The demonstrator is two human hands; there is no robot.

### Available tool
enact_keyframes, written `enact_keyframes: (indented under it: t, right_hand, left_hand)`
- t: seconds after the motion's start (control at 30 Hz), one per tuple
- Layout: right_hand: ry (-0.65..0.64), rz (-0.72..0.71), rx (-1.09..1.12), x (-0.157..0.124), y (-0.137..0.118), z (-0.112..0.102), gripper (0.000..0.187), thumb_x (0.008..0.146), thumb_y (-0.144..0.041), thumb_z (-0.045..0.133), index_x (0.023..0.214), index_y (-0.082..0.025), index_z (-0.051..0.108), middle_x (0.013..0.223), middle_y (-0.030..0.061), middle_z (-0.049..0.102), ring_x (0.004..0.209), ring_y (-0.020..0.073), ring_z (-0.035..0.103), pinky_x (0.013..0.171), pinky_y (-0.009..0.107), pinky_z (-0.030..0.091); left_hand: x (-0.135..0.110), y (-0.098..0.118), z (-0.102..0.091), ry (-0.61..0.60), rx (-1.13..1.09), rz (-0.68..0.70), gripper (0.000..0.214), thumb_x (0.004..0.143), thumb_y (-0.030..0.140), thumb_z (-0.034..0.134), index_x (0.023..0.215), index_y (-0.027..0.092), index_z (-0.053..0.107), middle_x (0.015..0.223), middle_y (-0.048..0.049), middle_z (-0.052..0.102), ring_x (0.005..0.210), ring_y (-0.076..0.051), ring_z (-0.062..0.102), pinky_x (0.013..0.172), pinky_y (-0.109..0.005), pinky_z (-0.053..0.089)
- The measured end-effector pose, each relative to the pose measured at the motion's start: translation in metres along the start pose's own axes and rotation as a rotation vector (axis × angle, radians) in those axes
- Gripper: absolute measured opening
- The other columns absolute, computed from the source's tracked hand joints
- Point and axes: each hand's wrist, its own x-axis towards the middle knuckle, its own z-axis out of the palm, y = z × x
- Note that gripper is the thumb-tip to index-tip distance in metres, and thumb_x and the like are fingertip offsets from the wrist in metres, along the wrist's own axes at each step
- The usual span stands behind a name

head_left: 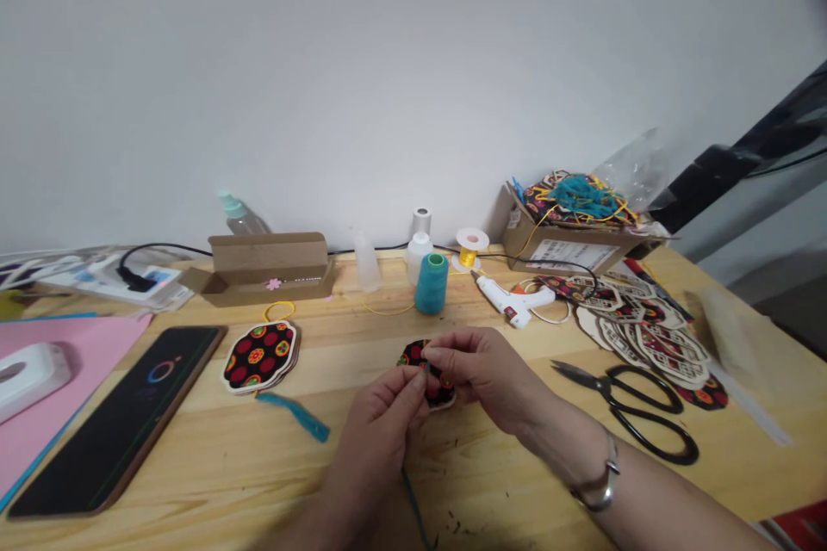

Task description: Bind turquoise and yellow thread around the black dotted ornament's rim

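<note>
My left hand (388,403) and my right hand (476,368) meet over the table, fingertips close together. Between and behind them lies a black fabric piece (413,352) with red and orange floral dots, partly covered by my fingers. My left thumb and forefinger are pinched on a dark teal thread (413,501), whose tail hangs down toward the front. The right thumb and forefinger are also closed in a pinch just above the piece; what is in them is too small to make out. A silver bangle (607,475) circles my right wrist.
A stack of patterned pieces (259,356) with a teal tassel (298,417) and a phone (122,413) lie left. Behind stand a teal thread spool (432,284), a glue gun (515,300) and an open carton (258,288). Scissors (624,400), loose pieces (659,336) and a filled box (575,254) occupy the right.
</note>
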Motion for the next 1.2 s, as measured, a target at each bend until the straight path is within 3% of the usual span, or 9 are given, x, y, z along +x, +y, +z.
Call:
enact_keyframes:
  t: [0.1, 0.23, 0.57, 0.77, 1.1, 1.2]
  right_hand:
    - [0.010, -0.091, 0.022, 0.006, -0.016, -0.008, 0.024, 0.063, -0.031, 0.071, 0.069, -0.012, 0.060, 0.047, -0.0052, 0.049, 0.038, 0.0021, 0.037, 0.036, 0.015, 0.019]
    - [-0.023, -0.214, 0.043, 0.013, -0.051, -0.016, 0.024, 0.064, -0.031, 0.070, 0.067, -0.010, 0.060, 0.062, 0.0006, 0.060, 0.039, 0.0002, 0.035, 0.034, 0.015, 0.013]
    - [-0.100, -0.306, 0.026, 0.020, -0.125, -0.010, 0.010, 0.072, -0.015, 0.063, 0.079, -0.008, 0.062, 0.071, 0.0032, 0.060, 0.043, -0.0003, 0.037, 0.031, 0.010, 0.020]
    - [-0.065, -0.480, -0.114, 0.008, -0.162, 0.002, 0.005, 0.073, -0.015, 0.062, 0.075, -0.010, 0.061, 0.070, 0.0017, 0.058, 0.043, -0.0001, 0.039, 0.031, 0.011, 0.021]
    - [-0.042, -0.738, -0.325, -0.008, -0.188, 0.025, 0.009, 0.081, -0.018, 0.055, 0.080, -0.011, 0.061, 0.069, -0.0025, 0.054, 0.049, -0.0013, 0.044, 0.040, 0.011, 0.027]
    - [0.078, -0.756, -0.664, 0.003, -0.179, 0.022, 0.012, 0.079, -0.023, 0.057, 0.080, -0.012, 0.062, 0.071, 0.0004, 0.056, 0.057, 0.0051, 0.052, 0.045, 0.015, 0.032]
  left_hand:
    - [-0.001, 0.001, 0.001, 0.037, 0.004, -0.027, 0.021, 0.068, 0.036, 0.067, 0.068, 0.015, 0.064, 0.047, 0.0062, 0.041, 0.043, -0.007, 0.026, 0.044, -0.020, 0.017]
    - [-0.003, 0.001, 0.004, 0.069, 0.027, 0.005, 0.024, 0.065, 0.039, 0.068, 0.067, 0.015, 0.066, 0.045, 0.0071, 0.036, 0.043, -0.007, 0.024, 0.043, -0.020, 0.014]
    - [-0.008, 0.004, 0.002, 0.051, 0.144, 0.031, 0.029, 0.069, 0.043, 0.063, 0.069, 0.014, 0.067, 0.044, 0.0078, 0.032, 0.043, -0.008, 0.023, 0.043, -0.021, 0.013]
    - [-0.010, 0.006, 0.007, 0.094, 0.121, 0.035, 0.029, 0.067, 0.043, 0.064, 0.069, 0.014, 0.067, 0.044, 0.0071, 0.033, 0.043, -0.008, 0.025, 0.044, -0.022, 0.013]
    - [-0.008, 0.006, 0.005, 0.066, 0.107, 0.003, 0.031, 0.066, 0.045, 0.064, 0.069, 0.014, 0.065, 0.044, 0.0080, 0.033, 0.041, -0.007, 0.024, 0.041, -0.020, 0.012]
    - [-0.008, 0.006, 0.006, 0.082, 0.081, -0.008, 0.031, 0.066, 0.045, 0.065, 0.068, 0.014, 0.066, 0.043, 0.0083, 0.032, 0.040, -0.006, 0.022, 0.041, -0.020, 0.010]
